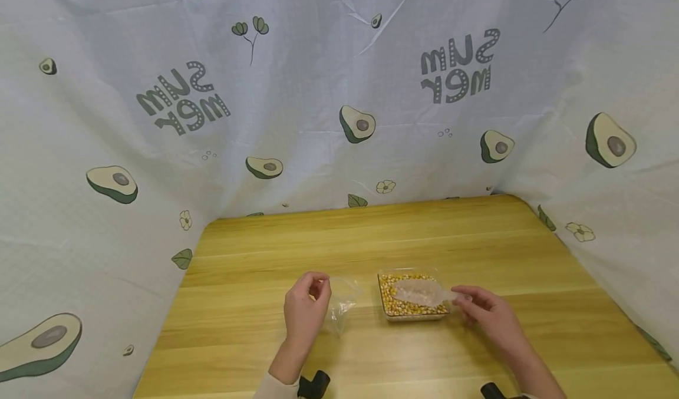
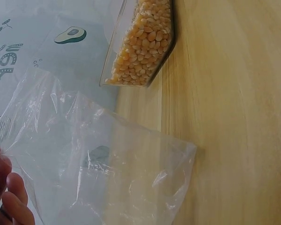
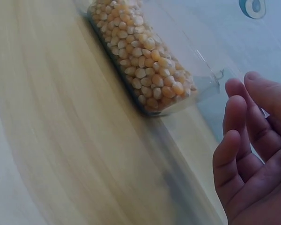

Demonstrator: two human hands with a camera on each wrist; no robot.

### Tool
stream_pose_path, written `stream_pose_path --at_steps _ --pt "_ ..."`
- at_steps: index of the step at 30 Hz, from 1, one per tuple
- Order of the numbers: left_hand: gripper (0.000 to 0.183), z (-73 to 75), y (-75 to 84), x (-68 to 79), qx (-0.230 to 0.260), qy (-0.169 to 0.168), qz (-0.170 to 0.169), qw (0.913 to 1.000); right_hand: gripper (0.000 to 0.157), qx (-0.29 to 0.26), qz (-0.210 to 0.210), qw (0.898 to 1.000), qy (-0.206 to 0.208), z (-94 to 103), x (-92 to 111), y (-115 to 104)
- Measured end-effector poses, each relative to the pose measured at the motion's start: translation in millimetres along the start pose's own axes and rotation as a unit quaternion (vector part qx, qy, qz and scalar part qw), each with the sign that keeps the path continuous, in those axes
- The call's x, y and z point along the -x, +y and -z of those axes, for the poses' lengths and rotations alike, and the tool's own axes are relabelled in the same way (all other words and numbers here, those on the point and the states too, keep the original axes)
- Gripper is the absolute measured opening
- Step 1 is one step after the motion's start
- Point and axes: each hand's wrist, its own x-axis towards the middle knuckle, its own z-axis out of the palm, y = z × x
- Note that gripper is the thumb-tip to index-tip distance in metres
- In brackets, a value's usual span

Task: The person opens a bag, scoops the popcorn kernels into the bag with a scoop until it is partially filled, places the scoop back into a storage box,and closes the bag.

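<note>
My left hand (image 1: 307, 304) pinches the top edge of a clear plastic bag (image 1: 342, 307), which hangs down over the table. In the left wrist view the bag (image 2: 107, 159) spreads out thin and crinkled beside the fingers. Over to the right, my right hand (image 1: 490, 316) holds the handle of a translucent scoop (image 1: 419, 293) between thumb and fingers. The scoop's bowl lies over yellow corn kernels (image 1: 395, 312) that fill a clear rectangular container (image 1: 416, 317). Seen from the right wrist, the kernels (image 3: 145, 65) press against the container's wall, with the curled fingers just beyond its corner.
A wooden table (image 1: 254, 251) carries the container, which stands to the right of the bag. A pale curtain (image 1: 307, 92) with avocado prints encloses the table at the back and both sides. Black wrist mounts (image 1: 318, 384) show at the bottom edge.
</note>
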Motion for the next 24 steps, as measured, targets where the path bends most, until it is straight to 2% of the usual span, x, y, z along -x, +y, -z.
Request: stream_pose_path --at_steps 9,15,19,24 --pt "0.008 0.0 -0.8 0.8 0.002 -0.003 0.001 1.0 0.042 -0.004 0.023 0.999 -0.022 10.8 -3 -2" --pt "0.008 0.3 -0.4 1.4 0.004 -0.005 0.005 1.0 0.033 0.007 0.056 0.998 -0.026 21.8 -6 -6" --pt "0.008 0.4 0.0 1.8 0.002 -0.006 0.006 1.0 0.029 0.037 0.091 0.995 -0.025 30.4 -7 -10" --pt "0.008 -0.1 -0.1 2.1 0.001 -0.002 0.004 1.0 0.026 0.081 0.109 0.991 -0.02 40.9 -6 -20"
